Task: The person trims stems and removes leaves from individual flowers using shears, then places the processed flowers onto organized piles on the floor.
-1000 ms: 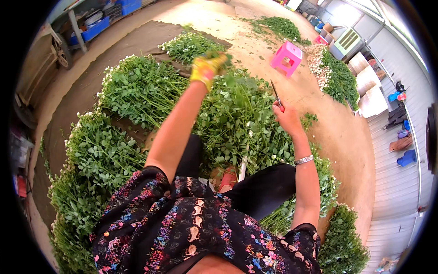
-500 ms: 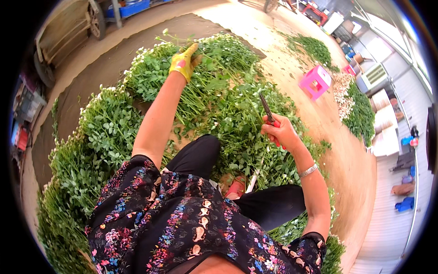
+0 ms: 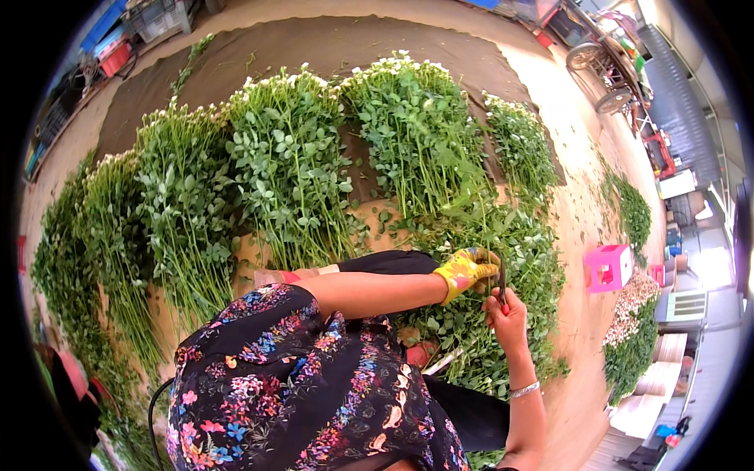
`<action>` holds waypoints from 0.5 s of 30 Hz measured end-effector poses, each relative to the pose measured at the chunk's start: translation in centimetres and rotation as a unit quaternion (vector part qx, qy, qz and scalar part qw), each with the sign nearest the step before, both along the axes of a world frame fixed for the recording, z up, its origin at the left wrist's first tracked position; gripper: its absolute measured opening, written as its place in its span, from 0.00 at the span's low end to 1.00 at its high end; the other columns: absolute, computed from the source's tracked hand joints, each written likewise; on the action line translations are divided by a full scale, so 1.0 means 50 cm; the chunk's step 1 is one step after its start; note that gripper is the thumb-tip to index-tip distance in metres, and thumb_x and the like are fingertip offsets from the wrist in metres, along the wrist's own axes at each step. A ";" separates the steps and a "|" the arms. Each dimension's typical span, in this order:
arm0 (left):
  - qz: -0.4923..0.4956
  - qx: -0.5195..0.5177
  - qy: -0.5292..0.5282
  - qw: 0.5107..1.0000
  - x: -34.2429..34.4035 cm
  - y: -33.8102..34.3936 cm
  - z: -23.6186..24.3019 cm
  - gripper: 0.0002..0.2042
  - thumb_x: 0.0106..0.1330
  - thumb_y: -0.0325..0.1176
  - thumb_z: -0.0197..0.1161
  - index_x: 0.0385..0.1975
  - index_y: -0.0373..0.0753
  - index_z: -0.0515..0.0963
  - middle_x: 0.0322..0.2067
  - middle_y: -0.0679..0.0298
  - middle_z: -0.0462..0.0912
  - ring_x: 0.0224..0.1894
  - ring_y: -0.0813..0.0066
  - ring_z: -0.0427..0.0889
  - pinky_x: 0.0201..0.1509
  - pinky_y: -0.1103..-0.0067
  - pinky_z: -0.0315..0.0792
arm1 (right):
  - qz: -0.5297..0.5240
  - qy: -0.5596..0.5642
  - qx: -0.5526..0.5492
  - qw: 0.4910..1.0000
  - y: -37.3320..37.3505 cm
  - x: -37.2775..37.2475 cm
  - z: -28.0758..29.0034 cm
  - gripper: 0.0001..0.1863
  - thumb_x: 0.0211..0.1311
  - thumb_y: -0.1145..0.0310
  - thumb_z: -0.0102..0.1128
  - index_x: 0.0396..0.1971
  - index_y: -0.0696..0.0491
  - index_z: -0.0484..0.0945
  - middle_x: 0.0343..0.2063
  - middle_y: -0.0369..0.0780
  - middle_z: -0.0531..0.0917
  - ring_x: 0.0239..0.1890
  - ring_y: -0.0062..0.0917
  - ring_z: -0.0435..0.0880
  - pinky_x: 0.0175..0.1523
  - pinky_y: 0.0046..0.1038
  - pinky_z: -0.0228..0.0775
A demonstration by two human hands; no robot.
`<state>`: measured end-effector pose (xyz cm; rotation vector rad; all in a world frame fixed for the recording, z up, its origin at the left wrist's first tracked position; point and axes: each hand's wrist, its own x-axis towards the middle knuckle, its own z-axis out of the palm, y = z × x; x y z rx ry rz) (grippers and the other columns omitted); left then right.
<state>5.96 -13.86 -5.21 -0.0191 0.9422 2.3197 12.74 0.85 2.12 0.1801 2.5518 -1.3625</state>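
My left hand point(image 3: 469, 273), in a yellow patterned glove, is closed round a leafy green flower stem point(image 3: 488, 224) that rises above it. Just to its right, my bare right hand point(image 3: 508, 315) grips pruning shears point(image 3: 503, 286) with red handles, their dark blades up beside the gloved fingers. I cannot tell whether the blades touch the stem. Both hands are over a loose pile of leafy stems point(image 3: 530, 255). Beyond and to the left, bundles of white-budded flowers point(image 3: 287, 157) lie side by side with their buds facing away from me.
Under the buds spreads a dark cloth point(image 3: 314, 43). A pink stool point(image 3: 609, 268) stands at the right, near a heap of green stems with pale ends point(image 3: 632, 334). A wheeled cart point(image 3: 601, 67) is at the far right, grey crates point(image 3: 161, 20) at the far left.
My left hand has come back from the far flower bundle to the shears, bringing a stem. My right hand stays low with the shears. The view has swung left.
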 end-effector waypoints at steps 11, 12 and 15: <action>0.059 0.003 0.051 0.997 -0.049 -0.059 -0.003 0.09 0.64 0.31 0.62 0.42 0.40 0.76 0.29 0.68 0.80 0.29 0.79 0.80 0.32 0.81 0.78 | -0.111 -0.026 0.027 0.993 0.057 0.002 -0.033 0.02 0.64 0.74 0.52 0.32 0.55 0.71 0.17 0.31 0.73 0.15 0.12 0.71 0.19 0.15 0.63; 0.064 -0.002 0.052 0.997 -0.085 -0.075 -0.010 0.09 0.63 0.31 0.62 0.42 0.40 0.76 0.29 0.67 0.80 0.28 0.78 0.80 0.31 0.81 0.78 | -0.139 -0.025 0.030 0.990 0.070 -0.001 -0.032 0.02 0.64 0.73 0.52 0.32 0.54 0.71 0.17 0.31 0.72 0.15 0.12 0.71 0.19 0.15 0.63; 0.089 -0.021 0.048 0.995 -0.217 -0.115 -0.044 0.09 0.62 0.28 0.62 0.42 0.37 0.77 0.28 0.64 0.81 0.26 0.75 0.81 0.29 0.79 0.80 | -0.192 -0.023 0.009 0.981 0.087 -0.001 -0.011 0.03 0.64 0.72 0.53 0.31 0.53 0.69 0.19 0.31 0.72 0.16 0.11 0.70 0.19 0.14 0.62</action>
